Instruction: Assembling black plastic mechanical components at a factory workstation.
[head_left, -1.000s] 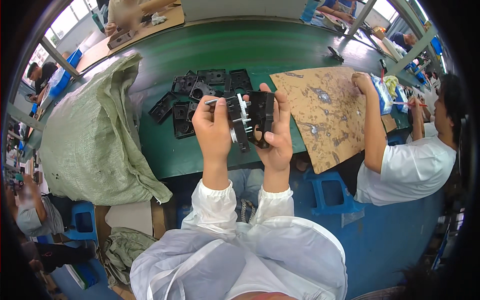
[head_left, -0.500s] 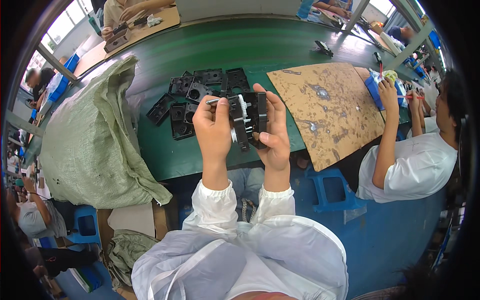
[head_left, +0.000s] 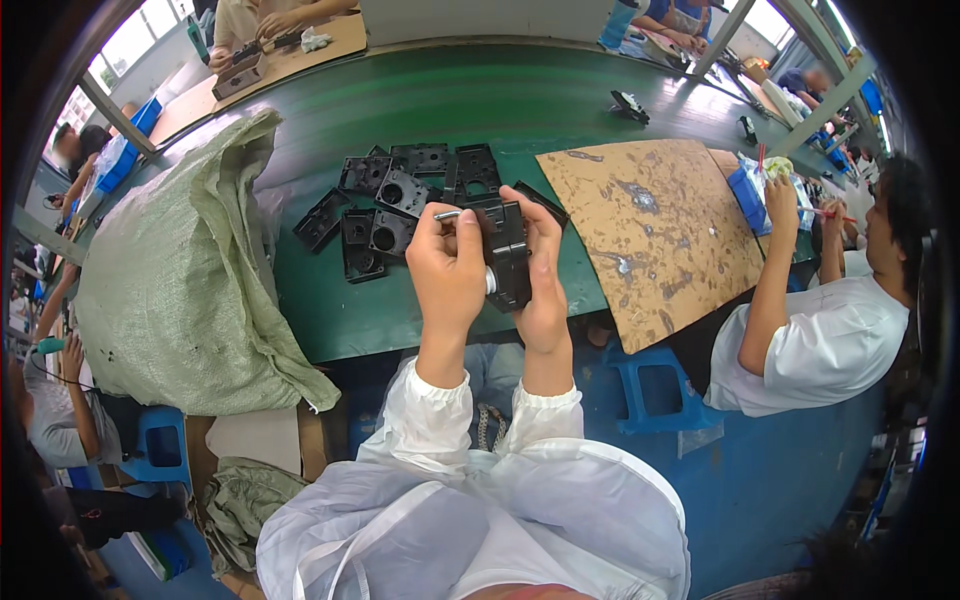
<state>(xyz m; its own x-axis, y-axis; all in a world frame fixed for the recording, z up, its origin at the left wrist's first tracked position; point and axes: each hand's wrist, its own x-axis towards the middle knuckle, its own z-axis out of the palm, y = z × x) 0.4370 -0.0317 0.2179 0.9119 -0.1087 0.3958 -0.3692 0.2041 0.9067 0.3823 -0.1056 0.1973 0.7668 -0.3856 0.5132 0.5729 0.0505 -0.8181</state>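
Observation:
Both of my hands hold a black plastic housing [head_left: 509, 262] above the near edge of the bench. My left hand [head_left: 447, 275] grips its left side, thumb on top beside a short metal shaft [head_left: 446, 214]. Around the right side curl the fingers of my right hand [head_left: 544, 300]. The housing's two halves sit together, so whatever lies inside is hidden. A bit of a white round part [head_left: 490, 280] shows at its lower left. Just beyond my hands, several black plastic housing pieces [head_left: 402, 192] lie in a loose pile on the green bench [head_left: 470, 110].
A bulky green woven sack [head_left: 170, 280] stands at the left. To the right lies a stained cardboard sheet [head_left: 650, 230]. Small black assemblies [head_left: 628, 106] rest farther back. At the right, a co-worker [head_left: 810, 330] works near a blue bin [head_left: 748, 200]; a blue stool [head_left: 655, 390] stands nearby.
The two housing halves, apart with white gears showing between them, have come together. My hands have shifted slightly right and closer to each other.

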